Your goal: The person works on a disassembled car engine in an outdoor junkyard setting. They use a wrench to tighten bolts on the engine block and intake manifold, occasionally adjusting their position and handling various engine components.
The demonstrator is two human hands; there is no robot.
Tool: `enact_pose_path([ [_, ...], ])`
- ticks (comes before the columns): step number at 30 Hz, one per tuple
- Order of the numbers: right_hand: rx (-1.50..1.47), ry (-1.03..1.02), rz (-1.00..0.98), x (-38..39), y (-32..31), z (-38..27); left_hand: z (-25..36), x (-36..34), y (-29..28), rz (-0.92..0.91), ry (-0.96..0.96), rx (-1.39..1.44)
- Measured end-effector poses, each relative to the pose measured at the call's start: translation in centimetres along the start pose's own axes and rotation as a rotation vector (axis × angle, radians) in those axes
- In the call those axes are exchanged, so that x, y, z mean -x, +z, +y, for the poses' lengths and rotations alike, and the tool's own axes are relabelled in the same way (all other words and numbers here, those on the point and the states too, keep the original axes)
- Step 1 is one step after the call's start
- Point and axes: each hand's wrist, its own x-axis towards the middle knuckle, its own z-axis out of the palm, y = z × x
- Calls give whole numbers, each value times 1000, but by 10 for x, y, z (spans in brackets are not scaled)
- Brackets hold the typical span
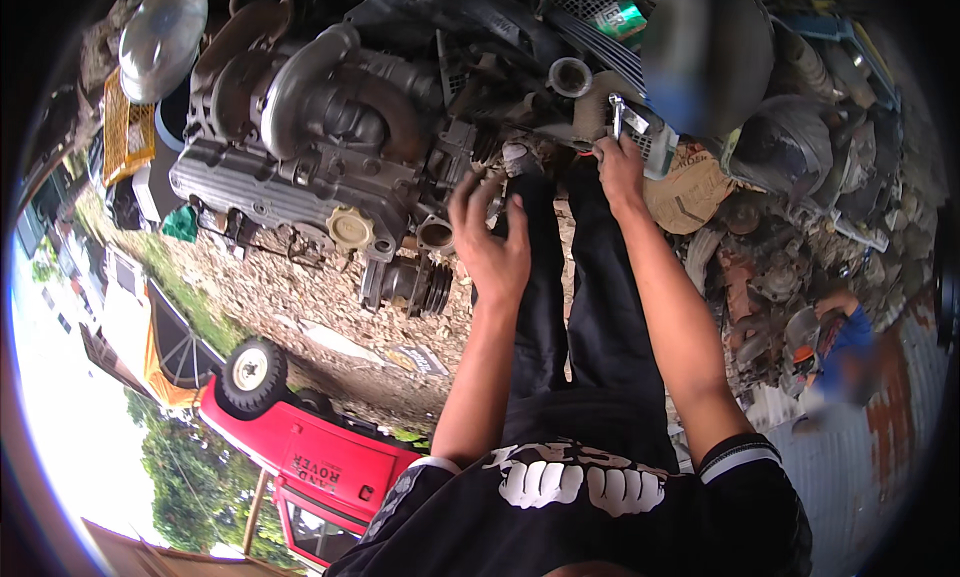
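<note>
My right hand [621,173] is closed around a shiny metal ratchet wrench [617,119], whose head points away from me. My left hand [488,245] is raised beside a large engine [270,182], fingers curved and apart with nothing visible in them. The engine lies to the left, with a ribbed grey cover, a cream round cap [349,227] and a thick curved metal pipe [300,92]. Nearest my left hand are a round metal port [435,235] and a grooved pulley [432,287]. Whether the fingertips touch the engine, I cannot tell.
Scrap metal and a flattened brown cardboard piece [688,192] lie to the right. A person in blue [850,342] is at the far right. Beyond the engine stands a yellow crate [127,127]. A red vehicle [310,462] is at the lower left; stony ground [330,307] lies between.
</note>
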Motion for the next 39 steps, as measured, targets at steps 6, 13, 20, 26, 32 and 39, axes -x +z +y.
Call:
enact_pose_path([
  [6, 333, -260, 1, -11, 6, 11, -64, -95, -63, 525, 197, -242],
  [13, 222, -205, -44, -18, 55, -18, -115, -150, -101, 521, 274, -114],
  [20, 502, -497, 38, -27, 130, -60, -114, -163, -104, 450, 11, 33],
  [26, 947, -723, 156, -56, 214, -140, -108, -164, -106, 376, -63, 19],
  [32, 1537, -570, -12, -104, 264, -186, -110, -166, -107, 334, -38, 7],
  [39, 1377, -422, -356, -157, 224, -248, -114, -164, -108, 322, -87, -57],
])
